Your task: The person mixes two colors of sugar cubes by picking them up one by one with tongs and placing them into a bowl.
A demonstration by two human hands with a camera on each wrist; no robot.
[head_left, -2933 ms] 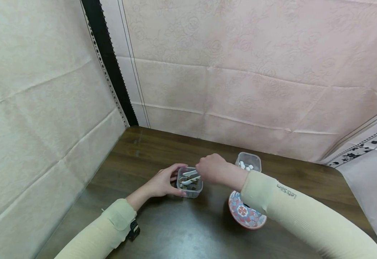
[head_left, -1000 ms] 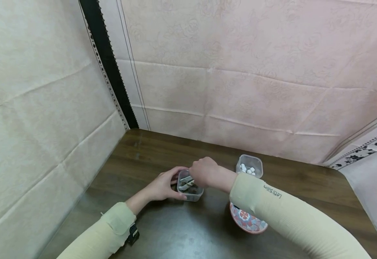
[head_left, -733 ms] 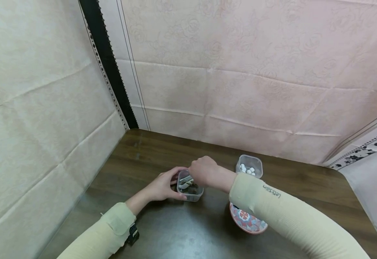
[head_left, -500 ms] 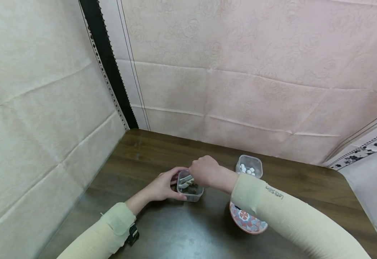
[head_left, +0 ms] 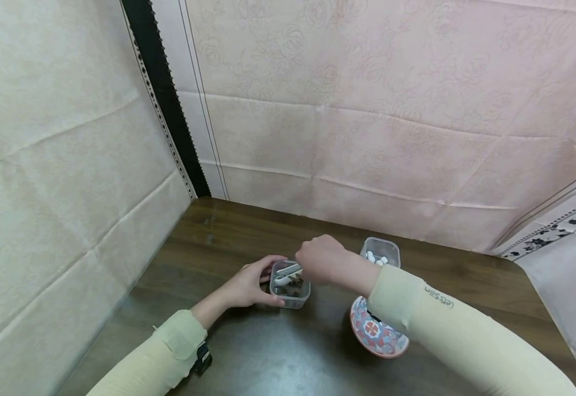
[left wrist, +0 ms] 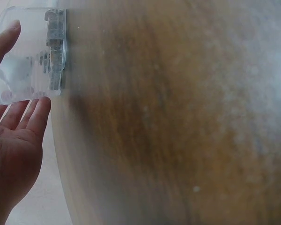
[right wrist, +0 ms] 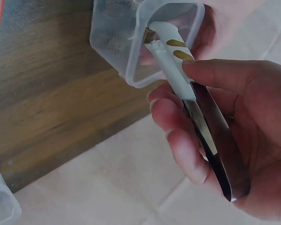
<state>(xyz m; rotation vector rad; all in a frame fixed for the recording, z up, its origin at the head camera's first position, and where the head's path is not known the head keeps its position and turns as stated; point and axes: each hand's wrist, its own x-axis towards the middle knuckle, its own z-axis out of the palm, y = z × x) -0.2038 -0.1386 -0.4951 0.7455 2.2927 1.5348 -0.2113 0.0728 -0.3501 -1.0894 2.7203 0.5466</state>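
Observation:
My left hand holds a small clear plastic container, thumb on one side and fingers on the other. Several small brown pieces lie at the container's bottom; in the left wrist view they show blurred through the wall. My right hand grips metal tongs with white tips, squeezed nearly together. A small brown piece sits at the tips, just within the container's mouth. From the head view, the right hand hides most of the tongs' handle.
Right of the hands stands a second clear container with several white pieces. In front of it is a patterned red-and-blue bowl, partly covered by the right sleeve. A dark wooden table lies beneath; cloth hangs behind and left.
Over the last half second my right hand has shifted slightly right and up, drawing the tongs' tips back from deeper in the container. The left hand stays at the container.

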